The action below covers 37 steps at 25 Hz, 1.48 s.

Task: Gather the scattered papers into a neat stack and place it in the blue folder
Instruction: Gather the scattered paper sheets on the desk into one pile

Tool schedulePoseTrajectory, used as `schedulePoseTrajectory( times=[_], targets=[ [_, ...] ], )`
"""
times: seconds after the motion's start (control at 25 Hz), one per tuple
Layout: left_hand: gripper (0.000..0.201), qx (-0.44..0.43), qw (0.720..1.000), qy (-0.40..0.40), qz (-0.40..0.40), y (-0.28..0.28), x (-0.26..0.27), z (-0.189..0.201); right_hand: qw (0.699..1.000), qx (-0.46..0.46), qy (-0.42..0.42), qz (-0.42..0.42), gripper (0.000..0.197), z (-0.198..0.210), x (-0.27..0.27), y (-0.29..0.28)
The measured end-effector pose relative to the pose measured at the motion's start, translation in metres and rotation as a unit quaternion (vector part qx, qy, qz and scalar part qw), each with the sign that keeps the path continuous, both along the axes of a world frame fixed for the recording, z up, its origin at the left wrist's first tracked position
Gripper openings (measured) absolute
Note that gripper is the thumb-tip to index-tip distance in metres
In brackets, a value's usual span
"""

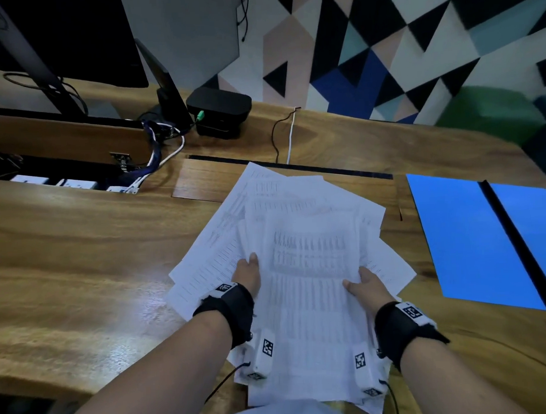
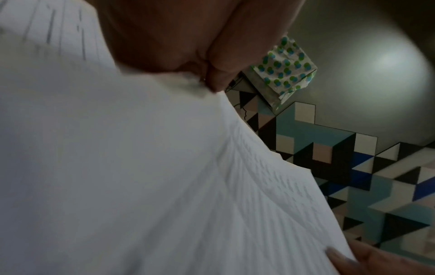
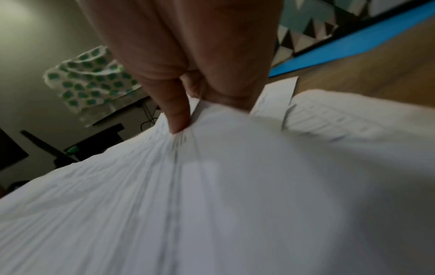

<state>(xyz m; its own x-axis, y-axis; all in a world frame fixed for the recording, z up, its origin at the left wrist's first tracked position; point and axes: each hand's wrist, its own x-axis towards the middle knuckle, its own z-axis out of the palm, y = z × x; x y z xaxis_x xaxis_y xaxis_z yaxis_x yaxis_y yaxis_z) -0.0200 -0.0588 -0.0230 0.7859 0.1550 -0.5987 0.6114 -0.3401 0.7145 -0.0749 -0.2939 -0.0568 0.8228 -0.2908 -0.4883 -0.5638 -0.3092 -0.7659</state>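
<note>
Several white printed papers lie fanned in a loose, uneven pile on the wooden desk. My left hand grips the pile's left side, thumb on top and fingers under the sheets. My right hand grips the right side the same way. In the left wrist view my left hand pinches the papers at their edge. In the right wrist view my right hand pinches the papers too. The blue folder lies open and flat at the right of the desk, apart from the pile; the blue folder shows beyond the sheets.
A black box, monitor stands and cables sit at the desk's back left, beside an open cable tray. A black-and-white cable runs to a slot behind the papers. A patterned triangle wall rises behind the desk.
</note>
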Motion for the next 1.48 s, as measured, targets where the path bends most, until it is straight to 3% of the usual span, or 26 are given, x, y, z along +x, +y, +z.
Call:
schedulePoseTrajectory(
  times=[0.12,0.2,0.28,0.36,0.44,0.48,0.6,0.68,0.76,0.84,0.92,1.0,1.12,1.2,1.28,1.36,1.48],
  targets=[
    [0.055,-0.076,0.996,-0.019,-0.041,-0.002,-0.012,0.002,1.0,-0.021,-0.005,0.013,0.059,-0.005,0.0,0.007],
    [0.053,-0.137,0.988,-0.067,-0.037,-0.001,-0.019,0.009,0.999,-0.042,-0.033,-0.009,0.052,-0.005,-0.002,0.006],
    [0.056,-0.146,0.982,-0.105,-0.065,-0.001,-0.022,0.025,0.996,-0.047,-0.063,-0.044,0.04,0.005,-0.005,0.006],
    [0.051,-0.183,0.968,-0.14,-0.099,-0.002,-0.021,0.047,0.992,0.055,-0.087,-0.072,0.05,0.024,-0.009,0.002],
    [0.046,-0.237,0.949,-0.184,-0.101,0.0,-0.017,0.071,0.963,0.223,-0.129,-0.078,0.071,0.054,-0.01,0.0],
    [0.041,-0.246,0.941,-0.213,-0.094,0.0,-0.014,0.084,0.95,0.252,-0.168,-0.079,0.073,0.072,-0.009,0.0],
    [0.034,-0.244,0.91,-0.327,-0.075,-0.004,-0.007,0.117,0.921,0.191,-0.324,-0.101,0.03,0.128,-0.004,0.011],
    [0.034,-0.257,0.884,-0.387,-0.051,-0.008,-0.005,0.132,0.899,0.158,-0.388,-0.123,0.027,0.154,-0.001,0.021],
    [0.03,-0.249,0.874,-0.415,-0.035,-0.007,-0.004,0.134,0.899,0.137,-0.4,-0.112,0.027,0.161,0.0,0.03],
    [0.031,-0.231,0.895,-0.38,-0.028,-0.005,-0.001,0.117,0.928,0.118,-0.344,-0.077,0.039,0.146,0.001,0.031],
    [0.032,-0.203,0.931,-0.302,-0.039,-0.006,0.002,0.087,0.964,0.078,-0.252,-0.046,0.065,0.117,0.003,0.026],
    [0.022,-0.169,0.951,-0.259,-0.019,-0.007,0.004,0.062,0.98,-0.009,-0.174,-0.096,0.073,0.085,0.002,0.009],
    [0.019,-0.13,0.957,-0.245,0.089,0.009,0.016,0.037,0.96,-0.138,-0.001,-0.242,0.062,0.04,-0.015,-0.028],
    [0.025,-0.081,0.965,-0.213,0.131,0.03,0.026,0.019,0.953,-0.144,0.11,-0.242,0.073,0.016,-0.028,-0.042],
    [0.021,-0.045,0.974,-0.176,0.137,0.047,0.023,0.003,0.952,-0.125,0.14,-0.244,0.091,-0.002,-0.029,-0.043],
    [0.028,-0.03,0.983,-0.134,0.12,0.054,0.009,-0.009,0.96,-0.124,0.133,-0.213,0.078,0.002,-0.022,-0.034],
    [0.041,-0.002,0.995,-0.066,0.074,0.058,-0.011,-0.025,0.966,-0.154,0.112,-0.177,0.033,0.008,-0.014,-0.018]
  ],
)
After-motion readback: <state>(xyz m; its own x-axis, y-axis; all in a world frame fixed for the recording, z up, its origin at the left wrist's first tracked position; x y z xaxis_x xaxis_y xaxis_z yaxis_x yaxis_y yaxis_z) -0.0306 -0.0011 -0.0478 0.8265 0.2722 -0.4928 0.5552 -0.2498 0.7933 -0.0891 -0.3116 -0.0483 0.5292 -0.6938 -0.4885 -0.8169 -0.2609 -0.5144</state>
